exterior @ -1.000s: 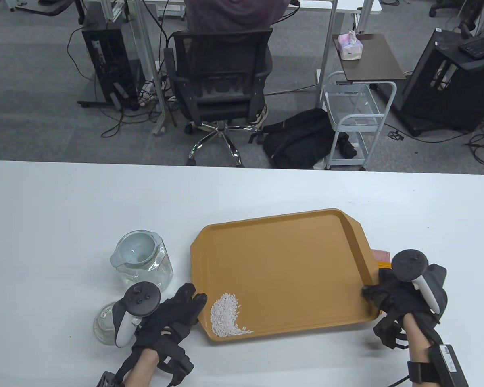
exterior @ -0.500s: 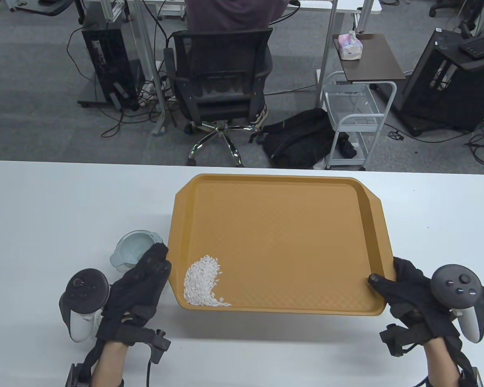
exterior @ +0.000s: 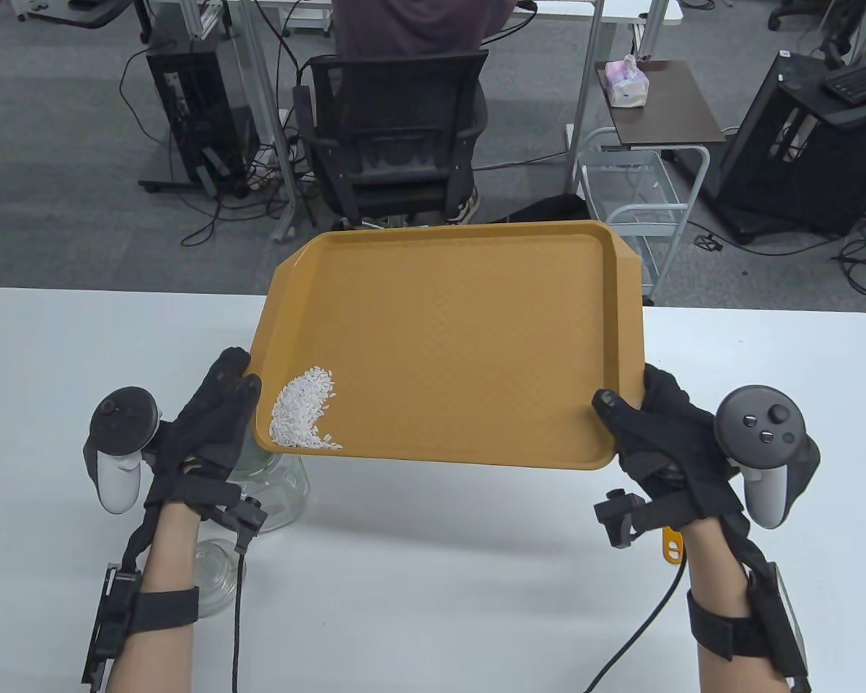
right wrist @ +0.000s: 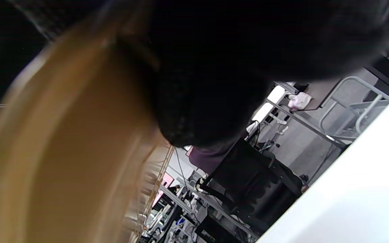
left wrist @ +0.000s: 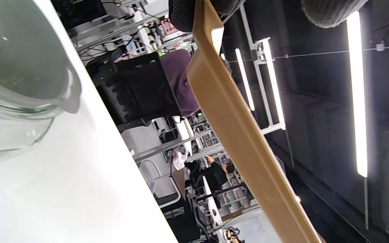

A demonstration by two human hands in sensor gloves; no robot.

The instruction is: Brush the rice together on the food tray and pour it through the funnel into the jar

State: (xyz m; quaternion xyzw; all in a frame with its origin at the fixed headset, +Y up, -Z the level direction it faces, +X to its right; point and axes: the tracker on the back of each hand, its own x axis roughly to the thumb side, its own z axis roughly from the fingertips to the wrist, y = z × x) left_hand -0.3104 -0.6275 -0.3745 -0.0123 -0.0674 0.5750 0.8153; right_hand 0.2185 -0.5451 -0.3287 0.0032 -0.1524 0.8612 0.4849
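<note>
Both hands hold the orange food tray (exterior: 462, 339) up off the table. My left hand (exterior: 239, 386) grips its near-left corner and my right hand (exterior: 624, 411) grips its near-right corner, thumb on the rim. A small pile of white rice (exterior: 303, 411) lies in the near-left corner. That corner hangs over the glass jar (exterior: 283, 485), which the tray and my left hand mostly hide. In the left wrist view the grey funnel (left wrist: 29, 74) sits in the jar mouth, below the tray's edge (left wrist: 235, 135). The right wrist view shows only blurred tray (right wrist: 62, 152) and dark glove fingers (right wrist: 214, 84).
A glass lid (exterior: 213, 574) lies on the white table (exterior: 440, 577) under my left forearm. An orange brush handle (exterior: 672, 545) pokes out beneath my right wrist. Beyond the table's far edge stand an office chair (exterior: 397, 137) and a wire cart (exterior: 635, 209).
The tray has come up off the table and moved left and away, its rice corner now over the jar. Both hands rose with it, and the brush under the right hand is uncovered.
</note>
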